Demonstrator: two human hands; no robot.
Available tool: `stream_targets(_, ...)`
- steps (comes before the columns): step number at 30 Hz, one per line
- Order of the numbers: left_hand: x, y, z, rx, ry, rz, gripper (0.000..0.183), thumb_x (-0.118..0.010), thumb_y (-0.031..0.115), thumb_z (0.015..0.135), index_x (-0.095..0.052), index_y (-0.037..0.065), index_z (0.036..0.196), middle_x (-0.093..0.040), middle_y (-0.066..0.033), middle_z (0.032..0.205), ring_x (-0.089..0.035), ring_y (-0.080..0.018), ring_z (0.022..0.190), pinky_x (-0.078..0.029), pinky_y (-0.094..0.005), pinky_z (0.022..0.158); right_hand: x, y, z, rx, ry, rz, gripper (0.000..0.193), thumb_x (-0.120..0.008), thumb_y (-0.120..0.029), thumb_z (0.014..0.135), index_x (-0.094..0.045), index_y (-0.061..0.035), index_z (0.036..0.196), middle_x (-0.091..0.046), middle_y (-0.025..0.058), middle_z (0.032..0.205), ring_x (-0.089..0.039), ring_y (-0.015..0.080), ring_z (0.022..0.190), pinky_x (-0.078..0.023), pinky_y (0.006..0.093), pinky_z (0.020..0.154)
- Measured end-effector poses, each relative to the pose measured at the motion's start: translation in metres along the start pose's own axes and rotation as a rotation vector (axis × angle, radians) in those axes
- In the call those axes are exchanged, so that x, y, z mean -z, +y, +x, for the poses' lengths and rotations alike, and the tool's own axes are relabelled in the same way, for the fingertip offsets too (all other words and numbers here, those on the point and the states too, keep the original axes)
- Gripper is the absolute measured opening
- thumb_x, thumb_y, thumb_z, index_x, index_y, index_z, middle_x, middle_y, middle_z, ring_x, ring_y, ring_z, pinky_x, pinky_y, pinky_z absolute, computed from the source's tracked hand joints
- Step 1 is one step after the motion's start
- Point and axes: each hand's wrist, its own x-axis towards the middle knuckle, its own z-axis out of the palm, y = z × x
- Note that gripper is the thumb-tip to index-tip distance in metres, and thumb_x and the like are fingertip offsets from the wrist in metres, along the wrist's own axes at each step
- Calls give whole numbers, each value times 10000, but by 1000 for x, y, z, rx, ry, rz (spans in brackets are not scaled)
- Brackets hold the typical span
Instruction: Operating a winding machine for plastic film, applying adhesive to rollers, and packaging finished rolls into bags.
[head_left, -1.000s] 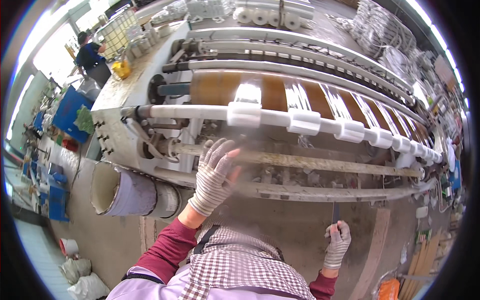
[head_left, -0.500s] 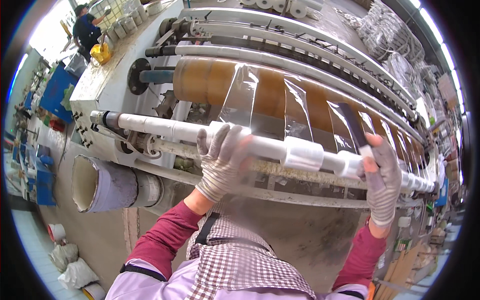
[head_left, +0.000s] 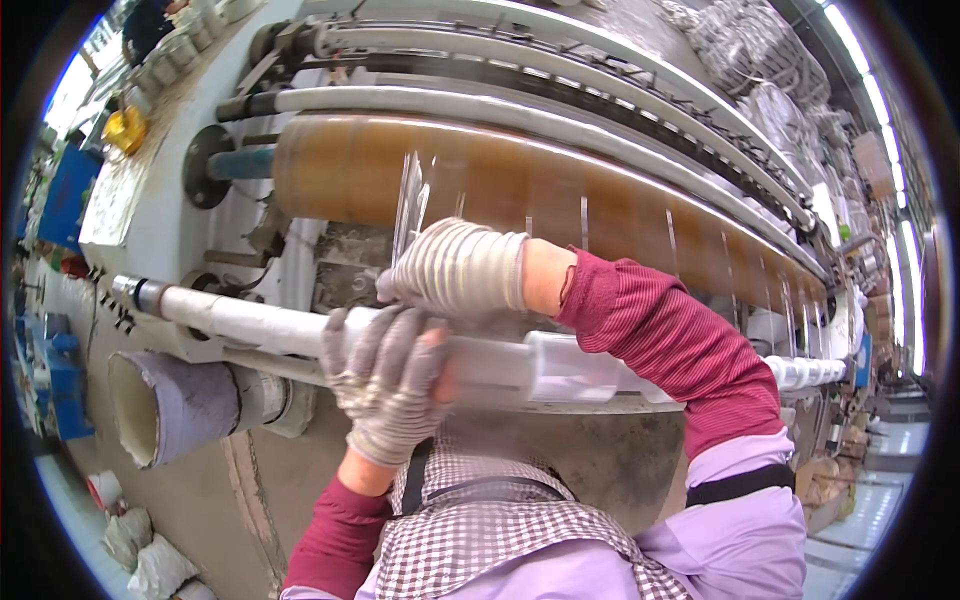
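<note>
My gloved left hand (head_left: pixel 385 375) is closed over a white film roll on the long shaft (head_left: pixel 250 322), its fingers curled across the top. Crossing in front of me, my gloved right hand (head_left: pixel 455 265) is closed just above it, beside the film strip (head_left: pixel 410 205) at the far left of the row. Its fingers are mostly hidden; the dark-bladed knife it held a moment ago is out of sight behind the hand. Right of my hands, another clear film roll (head_left: pixel 570 368) sits on the same shaft, partly covered by my right forearm.
Behind the shaft runs a large brown roller (head_left: pixel 480 170), with several thin film strips hanging from it. A white machine end frame (head_left: pixel 150 215) stands at left. Below it lies a wide open tube (head_left: pixel 165 410). A yellow container (head_left: pixel 125 130) is at the upper left.
My right hand has swung from the right end leftward across my body to beside my left hand. The knife has gone out of sight. The view has shifted, and the strips look narrower.
</note>
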Motion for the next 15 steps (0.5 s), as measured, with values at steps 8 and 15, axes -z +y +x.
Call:
stream_targets(8, -30, 29, -2, 140, 85, 159, 144, -480, 200, 869, -567, 92, 907, -606, -84, 992, -569, -279, 990, -222, -513, 1069, -43, 38, -163, -99, 8, 70, 185, -547, -150, 809, -614, -116, 978, -632, 117, 753, -624, 318, 695, -492, 421, 613)
stream_targets(15, -37, 49, -4, 229, 221, 234, 201, -447, 195, 926, -578, 61, 997, -599, -95, 1071, -520, -305, 1081, -294, -438, 1022, -67, 58, -320, -48, 35, 63, 149, -549, -125, 797, -640, -77, 904, -630, 133, 732, -638, 318, 725, -505, 403, 630)
